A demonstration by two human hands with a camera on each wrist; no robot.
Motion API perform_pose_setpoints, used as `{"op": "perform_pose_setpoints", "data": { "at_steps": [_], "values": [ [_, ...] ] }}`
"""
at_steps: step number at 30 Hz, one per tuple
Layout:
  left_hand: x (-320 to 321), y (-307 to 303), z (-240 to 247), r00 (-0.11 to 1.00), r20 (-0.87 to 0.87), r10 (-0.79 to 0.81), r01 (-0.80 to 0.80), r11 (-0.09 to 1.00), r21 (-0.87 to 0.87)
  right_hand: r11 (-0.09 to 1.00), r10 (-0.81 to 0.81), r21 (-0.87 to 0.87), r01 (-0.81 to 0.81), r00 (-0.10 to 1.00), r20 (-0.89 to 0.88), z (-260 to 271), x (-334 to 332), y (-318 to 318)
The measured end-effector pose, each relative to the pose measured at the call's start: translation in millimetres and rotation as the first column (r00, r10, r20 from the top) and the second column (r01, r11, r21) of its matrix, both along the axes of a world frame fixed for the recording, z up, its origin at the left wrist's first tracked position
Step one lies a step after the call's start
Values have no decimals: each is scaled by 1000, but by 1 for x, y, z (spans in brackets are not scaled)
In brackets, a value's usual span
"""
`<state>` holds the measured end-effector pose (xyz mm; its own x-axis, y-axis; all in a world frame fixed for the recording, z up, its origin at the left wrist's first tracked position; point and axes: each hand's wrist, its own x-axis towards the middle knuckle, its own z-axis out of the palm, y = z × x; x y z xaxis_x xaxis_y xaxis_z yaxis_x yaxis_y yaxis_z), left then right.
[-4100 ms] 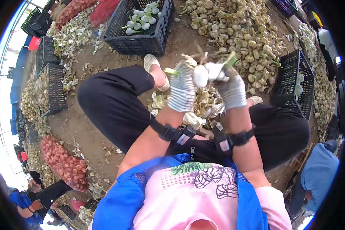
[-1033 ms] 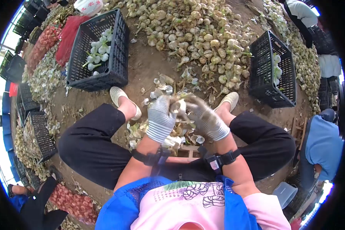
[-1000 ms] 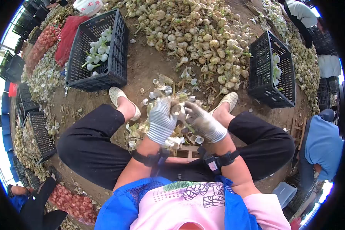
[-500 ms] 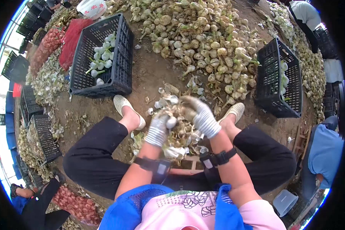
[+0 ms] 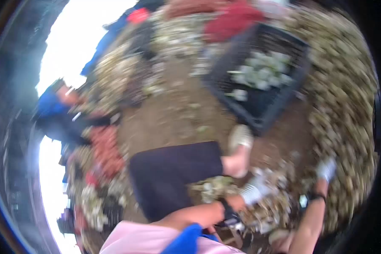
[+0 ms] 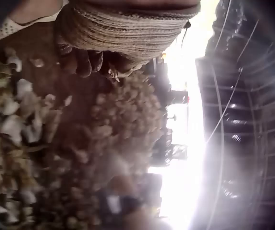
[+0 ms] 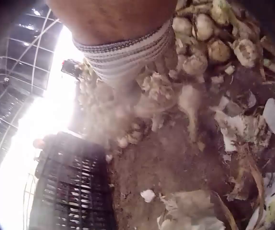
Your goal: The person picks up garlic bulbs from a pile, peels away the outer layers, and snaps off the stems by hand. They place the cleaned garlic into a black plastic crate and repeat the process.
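Note:
My left hand [image 5: 256,190], in a striped knit glove, hovers over the heap of garlic peelings [image 5: 269,213] between the legs. In the left wrist view its fingers [image 6: 83,66] hang loosely curled and no bulb shows in them. My right hand [image 5: 326,169], gloved too, reaches out to the heap of untrimmed garlic [image 5: 347,106]. The right wrist view shows the striped glove cuff [image 7: 128,57] among the bulbs, its fingers blurred; I cannot tell whether they hold one. Close by lies a garlic bulb with its stem [image 7: 190,103]. Cleaned white garlic bulbs [image 5: 262,70] lie in a black plastic crate [image 5: 258,122].
A shoe [image 5: 241,136] stands before the crate's near corner. Red net sacks [image 5: 233,21] lie behind it. Another person [image 5: 57,106] sits at the left beside a filled net sack [image 5: 107,146]. A second black crate [image 7: 75,187] appears in the right wrist view.
The head view has swung left and blurred. My hands, earlier together around a garlic bulb, are apart; the right has gone out to the garlic heap. The white bulb no longer shows in my left hand.

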<state>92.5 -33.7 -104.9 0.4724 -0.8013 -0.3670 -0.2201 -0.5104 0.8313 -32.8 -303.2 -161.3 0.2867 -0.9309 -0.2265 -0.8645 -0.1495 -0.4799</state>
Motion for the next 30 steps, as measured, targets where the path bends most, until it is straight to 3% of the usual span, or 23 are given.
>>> {"op": "perform_pose_setpoints", "data": {
  "at_steps": [3, 5, 6, 7, 9, 10, 11, 13, 14, 15, 16, 17, 18, 20, 22, 23, 24, 25, 26, 27, 28, 29, 30],
  "values": [
    [-14, -12, -29, 980, -168, 108, -137, 977, -167, 999, -25, 49, 10, 952, 306, -91, -48, -36],
    [-21, -14, -38, 963, -229, 142, -208, 932, -296, 976, -137, 214, 37, 868, 477, -110, -72, -46],
    [-9, -18, -18, 848, -508, 149, -307, 921, -242, 958, -197, 285, 45, 824, 532, -110, -78, -50],
    [0, -18, -3, 900, -416, 133, -261, 928, -266, 920, -134, 369, -135, 775, 618, -102, -72, -33],
    [16, -11, 33, 993, -74, 97, -116, 944, -309, 753, -34, 437, -492, 634, 772, -45, -48, 21],
    [23, -4, 51, 996, 26, 82, -70, 944, -322, 510, -508, 702, -497, 485, 712, 31, 2, 82],
    [24, 3, 67, 999, 41, 5, 11, 931, -365, 656, -393, 645, -393, 552, 736, 109, 37, 144],
    [32, 18, 67, 991, 130, -32, 98, 834, -543, 617, -537, 732, -288, 526, 660, 139, 47, 185],
    [33, 24, 77, 957, -272, -99, -70, 833, -549, 574, -597, 782, -243, 529, 603, 163, 52, 198],
    [39, 26, 118, 957, -264, -117, -125, 655, -745, 640, -534, 685, -349, 439, 723, 171, 44, 209],
    [40, 31, 120, 939, -324, -115, -141, 731, -668, 673, -486, 616, -409, 384, 785, 204, 49, 223],
    [38, 40, 144, 923, -359, -139, -143, 743, -654, 707, -410, 550, -445, 376, 831, 188, 38, 221],
    [35, 51, 131, 970, -226, -93, -79, 757, -648, 805, -304, 490, -334, 477, 824, 199, 31, 229],
    [33, 66, 130, 996, -74, -44, -14, 763, -646, 869, -222, 403, -288, 500, 837, 214, 22, 245],
    [36, 84, 143, 923, 384, -13, 227, 826, -517, 912, -144, 332, -240, 571, 808, 220, 23, 258],
    [30, 89, 148, 906, 424, 8, 259, 781, -569, 936, -63, 279, -217, 674, 736, 235, 28, 265],
    [23, 98, 161, 860, 510, -12, 307, 810, -499, 921, -151, 349, -171, 670, 727, 215, 25, 271],
    [19, 102, 141, 833, 552, -32, 357, 794, -493, 946, -106, 293, -138, 723, 682, 233, 35, 282],
    [23, 107, 158, 833, 546, 87, 328, 716, -616, 916, -211, 357, -183, 538, 816, 206, 31, 281],
    [27, 113, 163, 877, 478, -49, 303, 828, -471, 877, -215, 411, -251, 560, 800, 218, 36, 286],
    [28, 115, 153, 890, 455, -14, 278, 808, -519, 843, -294, 454, -288, 460, 838, 175, 27, 267],
    [29, 116, 149, 827, 562, 2, 307, 836, -455, 847, -279, 446, -288, 474, 835, 180, 36, 273],
    [29, 114, 151, 828, 560, -16, 268, 889, -371, 755, -337, 513, -408, 430, 838, 160, 32, 259]
  ]
}}
